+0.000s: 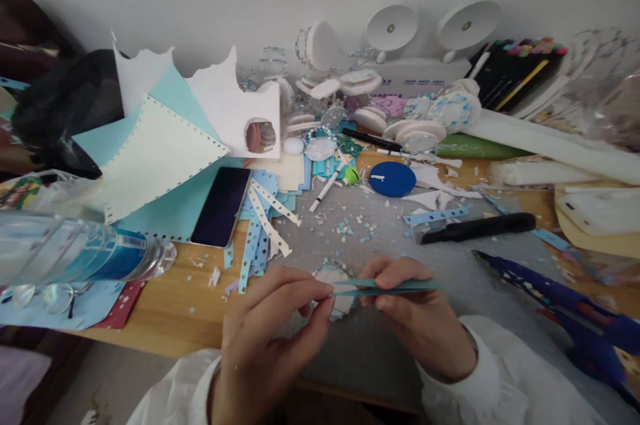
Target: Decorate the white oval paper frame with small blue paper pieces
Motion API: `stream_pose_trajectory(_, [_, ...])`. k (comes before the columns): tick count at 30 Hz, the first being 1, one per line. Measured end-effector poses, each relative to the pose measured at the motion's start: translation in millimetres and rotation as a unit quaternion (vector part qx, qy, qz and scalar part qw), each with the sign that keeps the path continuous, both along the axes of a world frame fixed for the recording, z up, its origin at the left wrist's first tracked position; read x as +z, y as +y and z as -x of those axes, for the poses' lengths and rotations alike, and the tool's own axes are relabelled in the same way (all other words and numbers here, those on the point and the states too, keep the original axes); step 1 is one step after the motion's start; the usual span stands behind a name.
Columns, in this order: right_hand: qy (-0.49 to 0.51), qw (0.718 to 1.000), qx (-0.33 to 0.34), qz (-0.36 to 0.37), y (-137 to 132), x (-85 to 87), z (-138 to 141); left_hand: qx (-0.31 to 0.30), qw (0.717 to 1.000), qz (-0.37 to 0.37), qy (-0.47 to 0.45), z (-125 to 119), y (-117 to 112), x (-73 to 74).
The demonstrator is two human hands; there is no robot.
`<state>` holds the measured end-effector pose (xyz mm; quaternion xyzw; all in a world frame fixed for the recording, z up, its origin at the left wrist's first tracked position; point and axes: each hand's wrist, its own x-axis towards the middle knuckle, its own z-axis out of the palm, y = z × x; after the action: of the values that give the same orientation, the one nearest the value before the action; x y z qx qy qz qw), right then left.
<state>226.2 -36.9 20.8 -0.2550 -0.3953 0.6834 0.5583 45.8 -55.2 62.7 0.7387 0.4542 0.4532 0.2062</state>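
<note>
Between my two hands runs a narrow teal paper strip (367, 290), which looks folded or doubled, with a gap between its layers. My left hand (280, 318) pinches its left end between thumb and fingertips. My right hand (413, 308) is closed on the strip's right part, thumb below and fingers above. Just behind and under the strip, a round white disc (345, 305) with a beaded-looking blue and white rim lies on the grey cutting mat (320, 238); my fingers and the strip hide part of it.
Left are a water bottle (115, 252), a phone (221, 206), star-punched paper strips (257, 245) and paper sheets (165, 152). Right lie a black cutter (477, 228) and a blue glue gun (555, 298). A blue oval disc (393, 179), a marker (327, 186) and several white discs (360, 82) stand behind.
</note>
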Motion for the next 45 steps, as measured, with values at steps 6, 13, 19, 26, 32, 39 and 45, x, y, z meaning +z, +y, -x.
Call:
stream_pose_trajectory(6, [-0.047, 0.998, 0.007, -0.039, -2.5, -2.9, -1.8, 0.029, 0.999, 0.019, -0.042, -3.8, 0.4, -2.0])
stream_pose_trajectory(13, [-0.090, 0.993, 0.013, -0.078, -4.7, -5.6, -5.3, 0.049, 0.989, 0.055, -0.129, -5.2, -0.3, -2.3])
stream_pose_trajectory(19, [-0.069, 0.996, -0.005, -0.050, -1.0, -3.1, -2.8, -0.006, 0.987, 0.095, -0.130, 0.4, 2.1, -5.3])
stream_pose_trajectory(26, [-0.031, 0.999, 0.005, -0.022, -0.2, -2.6, 0.3, -0.009, 0.987, 0.100, -0.123, 3.1, -0.5, -7.0])
stream_pose_trajectory(32, [-0.009, 1.000, 0.003, 0.006, -1.8, -2.0, 2.2, -0.007, 0.986, 0.112, -0.127, 2.6, 0.2, -7.5])
stream_pose_trajectory(39, [-0.037, 0.999, 0.006, -0.035, -2.5, -1.7, -0.3, 0.013, 0.978, 0.112, -0.176, -4.7, 0.8, -6.8])
stream_pose_trajectory(45, [-0.066, 0.996, 0.006, -0.053, -3.1, -2.4, -2.9, 0.025, 0.986, 0.071, -0.146, -4.0, 0.3, -5.6])
